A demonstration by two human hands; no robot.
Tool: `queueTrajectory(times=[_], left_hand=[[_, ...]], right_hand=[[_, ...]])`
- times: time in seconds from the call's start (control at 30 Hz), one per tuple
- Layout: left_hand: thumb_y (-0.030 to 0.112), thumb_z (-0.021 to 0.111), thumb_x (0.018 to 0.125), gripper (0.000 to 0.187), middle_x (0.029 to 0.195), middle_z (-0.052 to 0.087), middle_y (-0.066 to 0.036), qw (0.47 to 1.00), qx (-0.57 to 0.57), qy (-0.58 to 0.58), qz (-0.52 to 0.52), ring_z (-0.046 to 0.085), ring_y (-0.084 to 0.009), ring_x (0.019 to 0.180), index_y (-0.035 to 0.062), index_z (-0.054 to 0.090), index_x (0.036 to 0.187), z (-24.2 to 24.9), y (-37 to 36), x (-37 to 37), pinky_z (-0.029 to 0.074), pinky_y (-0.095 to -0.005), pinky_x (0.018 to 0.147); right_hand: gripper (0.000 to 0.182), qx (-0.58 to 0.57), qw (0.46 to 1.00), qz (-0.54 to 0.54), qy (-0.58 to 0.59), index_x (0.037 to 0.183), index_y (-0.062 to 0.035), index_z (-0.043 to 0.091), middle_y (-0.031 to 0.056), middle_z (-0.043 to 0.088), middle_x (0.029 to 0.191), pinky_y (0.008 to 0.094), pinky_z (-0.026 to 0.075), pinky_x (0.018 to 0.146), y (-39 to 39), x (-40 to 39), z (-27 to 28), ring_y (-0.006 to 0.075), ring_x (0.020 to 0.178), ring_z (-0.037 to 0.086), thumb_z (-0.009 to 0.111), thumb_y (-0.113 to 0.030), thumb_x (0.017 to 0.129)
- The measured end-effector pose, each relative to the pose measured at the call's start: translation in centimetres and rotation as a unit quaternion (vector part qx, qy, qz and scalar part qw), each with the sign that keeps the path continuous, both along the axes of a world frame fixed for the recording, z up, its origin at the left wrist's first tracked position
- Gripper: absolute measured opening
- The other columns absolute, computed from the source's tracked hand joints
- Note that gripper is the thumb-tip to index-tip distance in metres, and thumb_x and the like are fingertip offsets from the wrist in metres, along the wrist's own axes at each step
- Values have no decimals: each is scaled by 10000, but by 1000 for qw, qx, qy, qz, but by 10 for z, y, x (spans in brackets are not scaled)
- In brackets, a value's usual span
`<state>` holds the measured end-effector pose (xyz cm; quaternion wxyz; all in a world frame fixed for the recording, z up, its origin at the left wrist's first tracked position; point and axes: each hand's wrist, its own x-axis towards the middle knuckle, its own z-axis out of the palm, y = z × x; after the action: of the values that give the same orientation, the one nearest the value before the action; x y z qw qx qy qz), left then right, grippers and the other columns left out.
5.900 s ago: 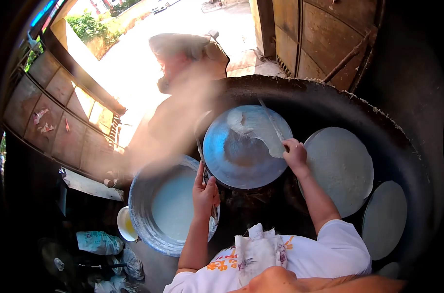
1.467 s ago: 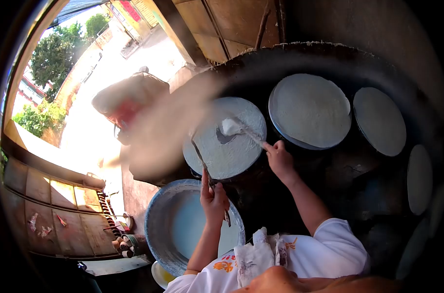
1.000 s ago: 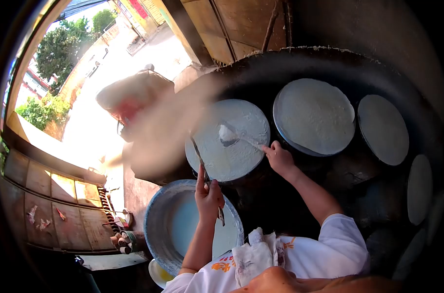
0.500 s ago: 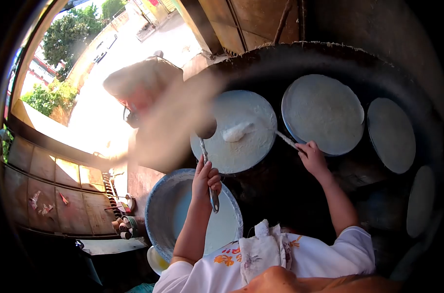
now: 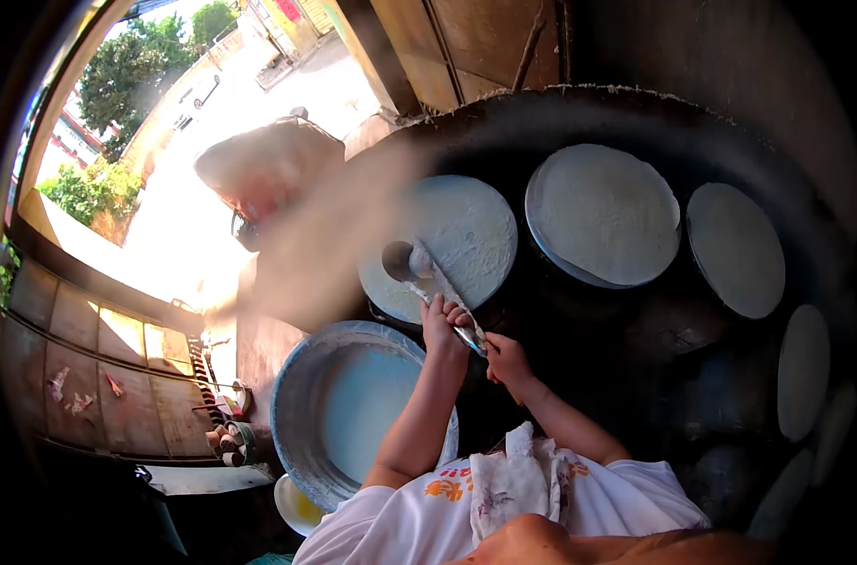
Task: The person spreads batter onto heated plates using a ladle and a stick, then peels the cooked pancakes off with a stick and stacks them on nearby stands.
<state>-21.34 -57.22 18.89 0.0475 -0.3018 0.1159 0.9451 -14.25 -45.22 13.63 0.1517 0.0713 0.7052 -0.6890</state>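
Observation:
My left hand [image 5: 445, 323] is closed round the handle of a ladle [image 5: 397, 262], whose dark bowl is over the near-left part of a round pan [image 5: 471, 231] coated with white batter. My right hand [image 5: 509, 362] grips a batter-covered scraper [image 5: 445, 282], its blade slanting up to the left across the pan and close to the ladle. A white lump [image 5: 421, 261] lies at the scraper's far end beside the ladle bowl. Below left stands a large basin [image 5: 292, 405] of white liquid, partly behind my left forearm.
More round pans with pale sheets [image 5: 603, 215] [image 5: 735, 250] [image 5: 804, 373] curve round to the right. A small bowl with something yellow [image 5: 299, 507] sits beside the basin. A blurred beige shape crosses the view at left, over a bright opening.
My left hand has moved right and down with the ladle. My right hand has come down and left towards it, and the scraper now crosses the pan. The view has shifted slightly.

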Motion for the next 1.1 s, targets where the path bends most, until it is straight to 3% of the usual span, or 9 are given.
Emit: queueTrajectory(times=[0.1, 0.23, 0.37, 0.47, 0.57, 0.7, 0.9, 0.97, 1.1], left_hand=[[225, 455, 957, 316, 517, 340, 34, 933, 335, 131, 2, 345, -77, 401, 129, 403, 661, -6, -11, 1, 321, -220, 368], [250, 430, 961, 404, 490, 357, 11, 871, 462, 169, 13, 396, -81, 373, 110, 367, 587, 56, -29, 35, 384, -223, 363], [294, 415, 974, 400, 506, 358, 13, 916, 329, 230, 25, 393, -86, 370, 104, 381, 624, 77, -90, 84, 378, -228, 373], [394, 466, 958, 440, 521, 338, 52, 976, 197, 88, 10, 353, -65, 393, 135, 377, 613, 62, -147, 137, 339, -211, 382], [195, 462, 962, 182, 547, 303, 52, 993, 36, -102, 53, 308, -57, 420, 181, 392, 795, -41, -195, 172, 323, -216, 372], [201, 510, 933, 223, 545, 368, 10, 915, -118, -367, -122, 398, -139, 446, 144, 377, 763, -140, -141, 188, 384, -252, 397], [246, 473, 940, 435, 731, 472, -3, 820, -350, -30, -451, 532, -196, 638, 356, 351, 1342, -71, -17, 268, 493, -336, 528], [179, 471, 933, 432, 737, 471, -5, 791, -297, 115, -523, 524, -142, 596, 274, 371, 1343, -36, 40, 307, 488, -284, 500], [28, 562, 869, 380, 870, 506, -20, 426, -265, 550, -668, 518, -88, 668, 79, 528, 1245, 15, 235, 448, 481, -224, 511]], right_hand=[[276, 222, 914, -26, 338, 1079, -81, 647, 157, 615, 719, 392, 514, 601, 6, -20, 5, 301, 627, 626, 614, -137, 811], [338, 84, 953, -125, 262, 1128, -51, 624, 195, 647, 1007, 394, 504, 793, 42, -70, -9, 339, 923, 627, 621, -102, 795], [300, 345, 917, 57, 194, 1108, -159, 646, 189, 644, 934, 430, 500, 784, 27, -52, -2, 352, 884, 615, 609, -196, 813], [287, 332, 908, 76, 243, 1059, -197, 673, 183, 643, 844, 441, 503, 756, 4, -19, 4, 354, 830, 620, 637, -216, 776], [270, 291, 913, -131, 255, 1060, 3, 637, 202, 646, 980, 387, 519, 754, 46, -38, -25, 327, 913, 634, 581, -59, 803], [335, 217, 951, -26, 217, 1083, -71, 650, 139, 654, 1039, 354, 516, 799, 43, 107, 4, 279, 949, 635, 668, -149, 758], [265, 331, 897, -293, 22, 922, -58, 648, 134, 637, 764, 372, 475, 604, 106, 369, 31, 291, 717, 636, 708, -255, 755], [251, 338, 829, -445, -7, 914, -61, 657, 110, 620, 706, 349, 451, 576, 136, 464, 33, 246, 640, 627, 721, -240, 749], [252, 443, 543, -712, -37, 753, -11, 585, 150, 563, 615, 389, 437, 549, 159, 660, 52, 308, 574, 586, 685, -242, 769]])
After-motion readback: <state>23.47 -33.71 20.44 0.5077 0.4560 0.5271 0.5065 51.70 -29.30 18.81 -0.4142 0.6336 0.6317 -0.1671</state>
